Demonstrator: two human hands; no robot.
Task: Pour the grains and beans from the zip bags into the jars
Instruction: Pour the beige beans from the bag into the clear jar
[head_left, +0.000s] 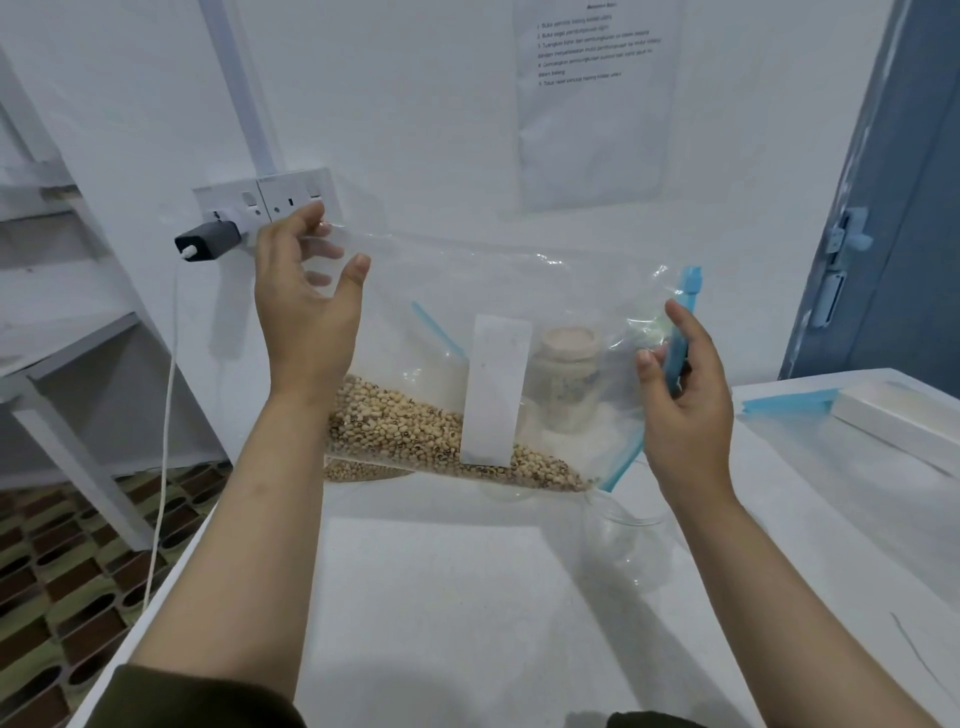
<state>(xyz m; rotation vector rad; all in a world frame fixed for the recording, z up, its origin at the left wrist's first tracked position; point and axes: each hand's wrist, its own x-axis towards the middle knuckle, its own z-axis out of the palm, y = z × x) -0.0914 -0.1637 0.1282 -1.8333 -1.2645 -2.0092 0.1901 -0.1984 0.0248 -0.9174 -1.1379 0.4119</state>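
Observation:
I hold a clear zip bag up over the white table, turned sideways. Pale beans lie heaped in its lower left part, beside a white label strip. My left hand pinches the bag's upper left corner. My right hand grips the blue zip edge on the right. Below the bag's lower right corner stands an open clear jar. Behind the bag, seen through the plastic, stands another jar with a beige lid.
A blue-edged zip bag and a white box lie on the table at right. On the wall are a socket with a plugged charger and white cable, and a printed sheet. White shelves stand left, a blue door right.

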